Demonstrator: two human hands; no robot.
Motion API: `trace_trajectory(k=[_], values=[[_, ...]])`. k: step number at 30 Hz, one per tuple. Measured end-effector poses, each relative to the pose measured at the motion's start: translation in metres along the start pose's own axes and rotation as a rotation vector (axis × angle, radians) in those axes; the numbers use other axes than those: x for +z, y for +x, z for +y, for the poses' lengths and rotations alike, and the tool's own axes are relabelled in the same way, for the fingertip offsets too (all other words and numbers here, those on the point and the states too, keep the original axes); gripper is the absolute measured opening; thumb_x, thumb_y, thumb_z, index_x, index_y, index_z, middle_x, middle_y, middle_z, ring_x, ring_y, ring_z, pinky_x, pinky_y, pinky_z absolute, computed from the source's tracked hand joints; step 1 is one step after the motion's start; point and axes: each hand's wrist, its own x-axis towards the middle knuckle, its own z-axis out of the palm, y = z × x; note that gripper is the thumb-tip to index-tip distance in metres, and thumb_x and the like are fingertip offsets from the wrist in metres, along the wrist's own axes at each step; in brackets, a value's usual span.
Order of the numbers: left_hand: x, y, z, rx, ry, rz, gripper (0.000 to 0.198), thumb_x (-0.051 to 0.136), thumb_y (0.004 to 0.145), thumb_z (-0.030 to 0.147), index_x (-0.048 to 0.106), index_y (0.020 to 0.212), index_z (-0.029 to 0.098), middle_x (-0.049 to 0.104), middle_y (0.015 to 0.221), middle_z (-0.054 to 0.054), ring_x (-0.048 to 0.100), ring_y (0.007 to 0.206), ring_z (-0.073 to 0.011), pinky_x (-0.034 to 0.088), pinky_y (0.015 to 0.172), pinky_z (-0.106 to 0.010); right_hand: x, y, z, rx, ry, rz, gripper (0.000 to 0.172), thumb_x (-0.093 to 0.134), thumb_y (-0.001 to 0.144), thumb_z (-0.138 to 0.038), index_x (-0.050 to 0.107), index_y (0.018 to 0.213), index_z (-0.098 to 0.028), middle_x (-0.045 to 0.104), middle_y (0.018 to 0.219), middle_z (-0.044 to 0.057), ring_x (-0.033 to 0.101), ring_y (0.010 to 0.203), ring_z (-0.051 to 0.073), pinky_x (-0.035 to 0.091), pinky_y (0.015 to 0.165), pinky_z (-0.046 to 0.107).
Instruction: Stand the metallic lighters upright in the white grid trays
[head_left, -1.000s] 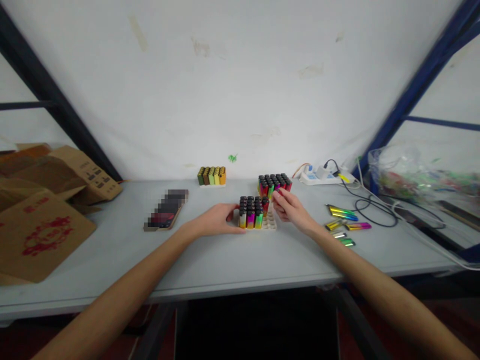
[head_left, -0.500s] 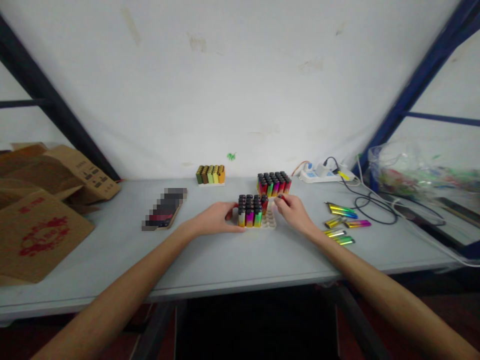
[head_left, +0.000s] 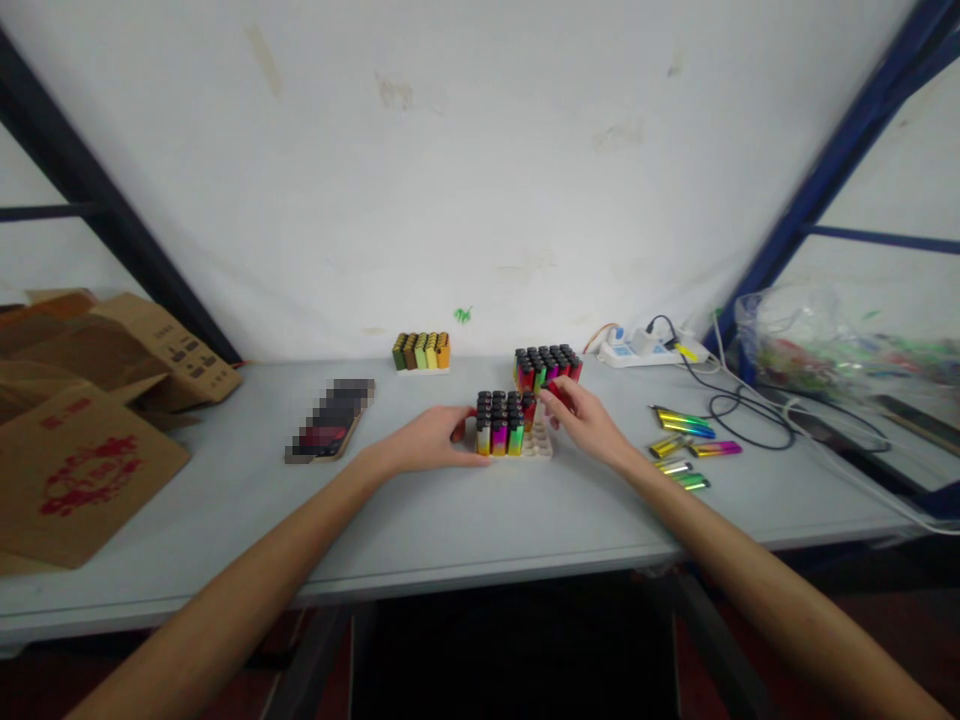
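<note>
Upright lighters (head_left: 499, 436) with black tops fill the left part of a pale tray (head_left: 539, 450), whose right part shows bare round slots. My left hand (head_left: 439, 437) is at the tray's left side, thumb and fingers curved round its edge and the outer lighters. Above the tray's right rear corner is my right hand (head_left: 576, 412), fingers pinched together; a small reddish piece shows at the fingertips, too small to make out. Right behind that hand stands a full block of colourful lighters (head_left: 541, 367).
Another block of yellow and green lighters (head_left: 421, 351) stands by the wall. Loose shiny lighters (head_left: 682, 422) lie at right, near cables and a power strip (head_left: 646, 349). A phone (head_left: 330, 420) and cardboard boxes (head_left: 97, 470) are on the left.
My right hand has shifted slightly back and left at the tray's rear corner. My left hand stays at the tray's left side.
</note>
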Motion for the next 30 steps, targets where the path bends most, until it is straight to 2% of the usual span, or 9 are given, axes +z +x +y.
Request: trace_trajectory(k=[2, 4, 8, 10, 17, 23, 27, 30], values=[[-0.001, 0.0, 0.002, -0.018, -0.003, -0.015, 0.064, 0.07, 0.073, 0.074, 0.064, 0.102, 0.017, 0.067, 0.084, -0.004, 0.062, 0.072, -0.0221, 0.04, 0.063, -0.029, -0.004, 0.001, -0.001, -0.064, -0.042, 0.024, 0.037, 0.053, 0.098, -0.057, 0.057, 0.087, -0.022, 0.057, 0.087, 0.004, 0.054, 0.079, 0.018, 0.043, 0.068, 0.03], [-0.002, 0.0, 0.003, -0.032, -0.003, -0.021, 0.065, 0.07, 0.073, 0.074, 0.064, 0.102, 0.017, 0.067, 0.084, -0.004, 0.062, 0.072, -0.0223, 0.04, 0.062, -0.029, -0.007, 0.001, -0.003, -0.092, -0.088, 0.045, 0.039, 0.055, 0.097, -0.058, 0.06, 0.085, -0.022, 0.059, 0.088, 0.005, 0.055, 0.081, 0.019, 0.044, 0.069, 0.03], [-0.001, 0.0, 0.002, -0.031, 0.006, -0.01, 0.067, 0.069, 0.072, 0.076, 0.064, 0.103, 0.017, 0.067, 0.084, -0.004, 0.062, 0.072, -0.0225, 0.041, 0.064, -0.029, -0.012, -0.001, -0.008, -0.087, -0.229, 0.004, 0.049, 0.057, 0.096, -0.06, 0.054, 0.066, -0.021, 0.056, 0.067, 0.001, 0.048, 0.064, 0.016, 0.036, 0.062, 0.029], [0.0, 0.001, 0.001, -0.023, 0.007, -0.007, 0.067, 0.07, 0.071, 0.076, 0.065, 0.104, 0.017, 0.067, 0.084, -0.004, 0.061, 0.072, -0.0224, 0.041, 0.064, -0.029, -0.012, -0.002, -0.01, -0.06, -0.247, -0.018, 0.051, 0.058, 0.095, -0.062, 0.054, 0.064, -0.02, 0.057, 0.063, 0.0, 0.047, 0.059, 0.015, 0.033, 0.059, 0.028], [0.0, 0.001, 0.001, -0.022, 0.021, -0.013, 0.07, 0.069, 0.072, 0.076, 0.065, 0.107, 0.016, 0.067, 0.085, -0.005, 0.062, 0.072, -0.0234, 0.041, 0.064, -0.029, -0.009, -0.003, -0.01, -0.036, -0.122, -0.152, 0.043, 0.058, 0.097, -0.057, 0.07, 0.08, -0.02, 0.074, 0.077, 0.005, 0.063, 0.067, 0.02, 0.042, 0.065, 0.029], [0.0, 0.001, 0.001, -0.017, 0.018, -0.016, 0.068, 0.07, 0.073, 0.074, 0.064, 0.108, 0.016, 0.066, 0.085, -0.005, 0.061, 0.073, -0.0225, 0.04, 0.064, -0.029, -0.003, -0.003, -0.006, -0.138, -0.326, -0.187, 0.041, 0.052, 0.102, -0.053, 0.064, 0.08, -0.02, 0.067, 0.076, 0.005, 0.057, 0.067, 0.018, 0.04, 0.065, 0.028], [0.001, 0.001, 0.0, -0.015, 0.016, -0.004, 0.066, 0.069, 0.073, 0.074, 0.064, 0.106, 0.016, 0.066, 0.084, -0.004, 0.061, 0.072, -0.0217, 0.04, 0.064, -0.028, 0.005, -0.007, -0.007, -0.162, -0.439, -0.208, 0.03, 0.051, 0.104, -0.045, 0.063, 0.092, -0.02, 0.067, 0.088, 0.008, 0.059, 0.078, 0.021, 0.044, 0.072, 0.03], [0.0, 0.001, 0.001, -0.006, 0.01, -0.006, 0.065, 0.07, 0.073, 0.073, 0.064, 0.104, 0.016, 0.066, 0.083, -0.004, 0.061, 0.071, -0.0216, 0.041, 0.064, -0.029, 0.001, -0.007, -0.01, -0.166, -0.469, -0.246, 0.03, 0.051, 0.104, -0.045, 0.065, 0.099, -0.02, 0.068, 0.094, 0.01, 0.061, 0.084, 0.023, 0.047, 0.079, 0.033]])
